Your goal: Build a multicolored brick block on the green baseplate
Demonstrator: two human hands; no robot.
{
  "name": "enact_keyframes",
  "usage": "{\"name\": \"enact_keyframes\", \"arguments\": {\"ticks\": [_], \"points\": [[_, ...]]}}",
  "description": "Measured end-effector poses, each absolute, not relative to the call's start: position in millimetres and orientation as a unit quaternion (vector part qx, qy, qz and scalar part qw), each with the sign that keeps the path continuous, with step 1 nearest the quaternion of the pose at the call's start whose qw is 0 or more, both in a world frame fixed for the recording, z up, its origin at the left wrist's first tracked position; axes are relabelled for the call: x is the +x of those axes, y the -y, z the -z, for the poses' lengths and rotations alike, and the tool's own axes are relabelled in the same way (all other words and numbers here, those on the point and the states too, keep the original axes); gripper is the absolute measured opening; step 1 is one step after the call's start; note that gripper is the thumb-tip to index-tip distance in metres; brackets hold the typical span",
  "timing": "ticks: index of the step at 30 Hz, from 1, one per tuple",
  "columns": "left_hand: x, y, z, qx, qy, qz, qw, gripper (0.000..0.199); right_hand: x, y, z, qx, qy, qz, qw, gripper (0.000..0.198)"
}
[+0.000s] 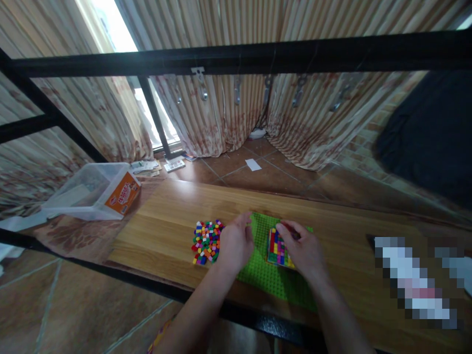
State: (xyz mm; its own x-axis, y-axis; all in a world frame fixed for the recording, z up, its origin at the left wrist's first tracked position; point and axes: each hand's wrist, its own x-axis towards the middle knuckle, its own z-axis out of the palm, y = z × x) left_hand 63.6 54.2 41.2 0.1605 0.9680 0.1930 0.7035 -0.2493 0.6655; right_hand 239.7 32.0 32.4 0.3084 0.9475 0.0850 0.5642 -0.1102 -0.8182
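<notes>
A green studded baseplate (263,268) lies on the wooden tabletop. On it sits a flat, roughly square build of small toy bricks (276,250) in red, blue, yellow, pink and green. My right hand (308,250) curls around the build's far right part, thumb on its top edge; the palm hides its right side. Over the baseplate's left edge is my left hand (236,246), its fingers bent together; whatever is in them, if anything, is too small to make out. Just left of that hand spreads a pile of loose coloured bricks (206,241), partly covered by it.
A clear plastic tub (99,196) with an orange label stands left of the board. A black metal bar (236,61) with hanging hooks crosses in front of striped curtains (221,29). A blurred-out object (413,285) lies at the right. Papers (253,164) are on the tiled floor.
</notes>
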Motion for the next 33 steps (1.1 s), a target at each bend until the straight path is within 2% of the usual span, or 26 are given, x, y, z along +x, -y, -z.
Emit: {"name": "enact_keyframes", "arguments": {"ticks": [2, 5, 9, 13, 21, 25, 27, 29, 31, 33], "points": [[49, -63, -42, 0.739, -0.602, -0.254, 0.166, 0.031, 243, -26, -36, -0.694, 0.559, -0.211, 0.402, 0.051], [37, -69, -43, 0.76, -0.615, -0.175, 0.121, 0.025, 251, -12, -39, -0.654, 0.628, -0.211, 0.366, 0.055], [38, -71, -39, 0.79, -0.593, -0.122, 0.101, 0.014, 261, 7, -35, -0.63, 0.685, -0.228, 0.285, 0.079], [43, -74, -31, 0.801, -0.582, -0.096, 0.108, 0.01, 266, 12, -29, -0.618, 0.714, -0.205, 0.256, 0.078], [45, -77, -27, 0.791, -0.594, -0.089, 0.118, 0.013, 273, 1, -30, -0.577, 0.744, -0.223, 0.252, 0.074], [42, -78, -31, 0.779, -0.591, -0.164, 0.13, 0.011, 276, -3, -32, -0.584, 0.73, -0.254, 0.248, 0.081], [41, -79, -34, 0.758, -0.581, -0.239, 0.174, 0.012, 276, -4, -37, -0.587, 0.719, -0.268, 0.257, 0.084], [42, -80, -38, 0.716, -0.561, -0.321, 0.263, 0.016, 276, -3, -44, -0.588, 0.709, -0.273, 0.276, 0.086], [44, -79, -41, 0.637, -0.526, -0.394, 0.403, 0.014, 274, -3, -51, -0.595, 0.693, -0.262, 0.31, 0.082], [48, -78, -43, 0.517, -0.473, -0.445, 0.558, 0.009, 270, -4, -57, -0.605, 0.667, -0.243, 0.36, 0.069]]}}
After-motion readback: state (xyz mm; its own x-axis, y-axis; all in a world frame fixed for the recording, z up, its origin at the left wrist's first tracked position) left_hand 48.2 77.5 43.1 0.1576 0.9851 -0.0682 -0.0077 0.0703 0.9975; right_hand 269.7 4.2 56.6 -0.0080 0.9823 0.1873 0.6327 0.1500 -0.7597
